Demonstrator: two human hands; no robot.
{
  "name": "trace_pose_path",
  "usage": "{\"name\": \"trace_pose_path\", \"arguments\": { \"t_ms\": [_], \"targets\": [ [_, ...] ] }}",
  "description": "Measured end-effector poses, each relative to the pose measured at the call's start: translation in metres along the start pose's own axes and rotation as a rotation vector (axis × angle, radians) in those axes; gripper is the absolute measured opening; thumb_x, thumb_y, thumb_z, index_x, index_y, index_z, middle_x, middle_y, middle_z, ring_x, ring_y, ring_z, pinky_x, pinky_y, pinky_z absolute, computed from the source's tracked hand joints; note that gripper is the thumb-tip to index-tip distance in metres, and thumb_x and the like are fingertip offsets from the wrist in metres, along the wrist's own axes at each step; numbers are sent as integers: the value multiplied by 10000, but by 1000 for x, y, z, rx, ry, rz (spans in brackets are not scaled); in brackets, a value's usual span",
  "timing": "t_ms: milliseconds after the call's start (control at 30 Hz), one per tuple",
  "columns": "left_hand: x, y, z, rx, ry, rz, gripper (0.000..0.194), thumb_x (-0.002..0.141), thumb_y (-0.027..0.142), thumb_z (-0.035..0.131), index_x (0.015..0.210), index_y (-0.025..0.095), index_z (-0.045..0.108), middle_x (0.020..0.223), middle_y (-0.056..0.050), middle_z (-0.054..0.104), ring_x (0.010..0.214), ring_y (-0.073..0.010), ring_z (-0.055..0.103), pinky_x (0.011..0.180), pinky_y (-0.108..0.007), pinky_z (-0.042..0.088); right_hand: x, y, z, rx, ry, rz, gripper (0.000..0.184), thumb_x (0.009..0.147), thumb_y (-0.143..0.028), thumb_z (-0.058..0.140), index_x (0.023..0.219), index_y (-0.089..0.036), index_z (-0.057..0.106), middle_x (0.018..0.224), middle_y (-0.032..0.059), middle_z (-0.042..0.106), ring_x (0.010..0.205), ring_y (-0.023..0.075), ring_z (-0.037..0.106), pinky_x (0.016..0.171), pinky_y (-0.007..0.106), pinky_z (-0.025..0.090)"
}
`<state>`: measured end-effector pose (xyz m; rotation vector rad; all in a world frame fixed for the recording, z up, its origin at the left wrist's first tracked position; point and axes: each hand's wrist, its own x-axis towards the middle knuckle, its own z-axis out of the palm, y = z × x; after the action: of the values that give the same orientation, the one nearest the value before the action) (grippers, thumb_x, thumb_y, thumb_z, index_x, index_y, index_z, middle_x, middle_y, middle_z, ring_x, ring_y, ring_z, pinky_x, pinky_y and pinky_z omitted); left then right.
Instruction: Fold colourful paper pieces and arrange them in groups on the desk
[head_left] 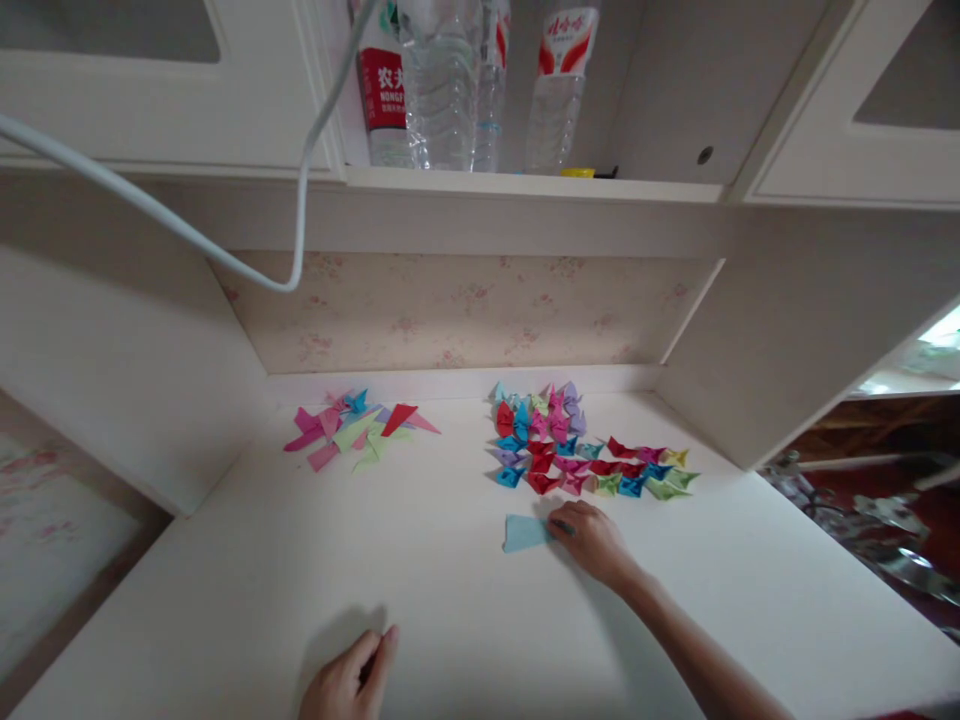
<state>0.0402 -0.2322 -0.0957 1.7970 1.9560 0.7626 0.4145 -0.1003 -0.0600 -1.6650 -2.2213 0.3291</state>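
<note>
A flat piece of light blue folded paper (524, 533) lies on the white desk, its left end wider than its right. The fingers of my right hand (589, 538) are closed over its narrower right end. Just beyond stand rows of small folded-paper figures (556, 453) in red, blue, pink, purple and green. My left hand (349, 678) rests low at the front, its fingers curled in and the thumb laid alongside, with nothing visible in it. A loose pile of coloured paper pieces (360, 428) sits at the back left.
Overhead, a shelf (465, 182) holds several plastic bottles (442, 90). A white cable (300, 215) hangs down at the upper left. Side panels (750, 370) flank the desk (420, 570), and a floral-patterned back wall (465, 310) closes it off behind.
</note>
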Motion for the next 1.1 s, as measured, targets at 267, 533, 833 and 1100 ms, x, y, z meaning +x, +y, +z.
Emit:
{"name": "trace_pose_path", "arguments": {
  "t_ms": [267, 533, 833, 1100],
  "targets": [
    [37, 16, -22, 72, 1, 3, 465, 900, 516, 391, 559, 213, 482, 494, 33, 535, 478, -120, 506, 501, -213, 362, -11, 11, 28, -27, 270, -67, 257, 874, -421, 528, 969, -251, 696, 1039, 71, 676, 989, 241, 581, 884, 379, 440],
    [174, 56, -53, 354, -32, 140, 307, 918, 395, 407, 772, 208, 603, 760, -12, 671, 705, -143, 618, 626, -226, 385, -54, 1, 31, 228, 416, 173, 352, 911, -476, 440, 962, -212, 667, 1026, 92, 668, 990, 240, 580, 907, 401, 453],
    [283, 70, -25, 557, -48, 126, 289, 864, 216, 427, 1008, 140, 666, 1116, -157, 658, 1028, -250, 615, 894, -357, 448, -87, -18, 29, 419, 372, 449, 421, 872, -554, 416, 878, -226, 678, 1020, 100, 678, 937, 248, 613, 820, 338, 490],
    [334, 48, -7, 612, -102, 53, 311, 792, 114, 447, 1001, 77, 674, 1006, -214, 686, 988, -288, 641, 865, -386, 475, -71, -19, 25, 335, 260, 465, 410, 897, -533, 369, 904, -273, 686, 1026, 42, 692, 815, 205, 643, 728, 298, 486]
  ]
}}
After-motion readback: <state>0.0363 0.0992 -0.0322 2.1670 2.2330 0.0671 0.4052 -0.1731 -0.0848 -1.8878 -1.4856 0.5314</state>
